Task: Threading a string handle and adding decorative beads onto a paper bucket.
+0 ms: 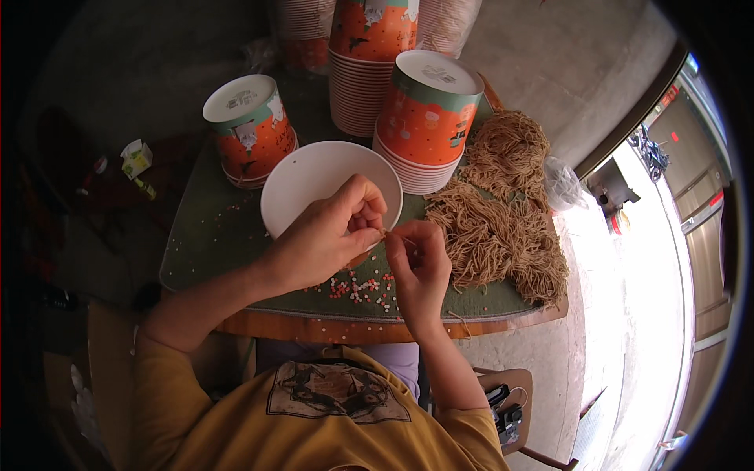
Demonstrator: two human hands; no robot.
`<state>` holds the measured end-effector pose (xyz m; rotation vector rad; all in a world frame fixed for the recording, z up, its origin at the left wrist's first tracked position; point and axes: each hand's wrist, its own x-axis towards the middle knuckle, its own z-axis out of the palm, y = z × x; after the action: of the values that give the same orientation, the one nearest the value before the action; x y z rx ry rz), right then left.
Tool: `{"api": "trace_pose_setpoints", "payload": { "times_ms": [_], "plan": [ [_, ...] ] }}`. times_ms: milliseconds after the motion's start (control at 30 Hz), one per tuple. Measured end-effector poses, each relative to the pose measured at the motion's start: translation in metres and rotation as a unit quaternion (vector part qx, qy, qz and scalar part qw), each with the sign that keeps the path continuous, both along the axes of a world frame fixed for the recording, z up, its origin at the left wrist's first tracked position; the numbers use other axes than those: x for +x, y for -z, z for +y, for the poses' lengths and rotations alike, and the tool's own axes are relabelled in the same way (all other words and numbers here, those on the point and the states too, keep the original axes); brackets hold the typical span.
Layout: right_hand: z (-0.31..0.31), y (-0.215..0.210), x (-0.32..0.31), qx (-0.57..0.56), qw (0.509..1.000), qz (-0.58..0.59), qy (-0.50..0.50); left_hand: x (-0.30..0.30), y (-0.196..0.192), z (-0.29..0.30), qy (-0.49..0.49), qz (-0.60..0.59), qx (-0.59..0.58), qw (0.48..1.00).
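My left hand (pixel 330 224) is closed, its thumb and fingers pinched together over the near rim of a white paper bucket (pixel 302 188). Close beside it my right hand (pixel 422 255) is also closed in a pinch, thumb against forefinger. Between the fingertips of both hands shows a tiny tan bit that looks like string (pixel 384 233); most of it is hidden by the fingers. The bucket stands upright with its mouth toward me. Small red, pink and white beads (pixel 361 290) lie scattered on the green tabletop below my hands.
Bundles of tan string (pixel 503 212) heap up at the table's right. Upside-down orange and green paper buckets (pixel 428 118) stand stacked at the back, with a shorter stack (pixel 250 129) at the left. A wooden chair (pixel 514 388) holding dark items stands below right.
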<state>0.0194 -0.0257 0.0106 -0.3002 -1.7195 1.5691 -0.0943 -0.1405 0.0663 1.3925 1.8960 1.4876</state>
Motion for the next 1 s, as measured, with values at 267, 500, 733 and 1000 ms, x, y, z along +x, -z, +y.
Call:
{"api": "trace_pose_setpoints", "payload": {
  "times_ms": [267,500,733,1000],
  "plan": [
    [0.005,-0.005,0.006,0.226,0.973,-0.036,0.032,0.004,-0.002,0.001,-0.01,0.024,-0.008,1.0],
    [0.01,-0.007,0.006,0.192,0.98,-0.052,-0.005,0.004,0.002,0.001,0.01,0.091,-0.02,0.996],
    [0.004,0.007,0.002,0.012,0.999,-0.03,-0.042,0.005,0.003,0.001,0.008,0.156,-0.032,0.987],
    [-0.001,0.006,0.006,-0.164,0.981,-0.024,-0.099,0.009,0.002,-0.002,-0.041,0.325,-0.029,0.944]
  ]
}}
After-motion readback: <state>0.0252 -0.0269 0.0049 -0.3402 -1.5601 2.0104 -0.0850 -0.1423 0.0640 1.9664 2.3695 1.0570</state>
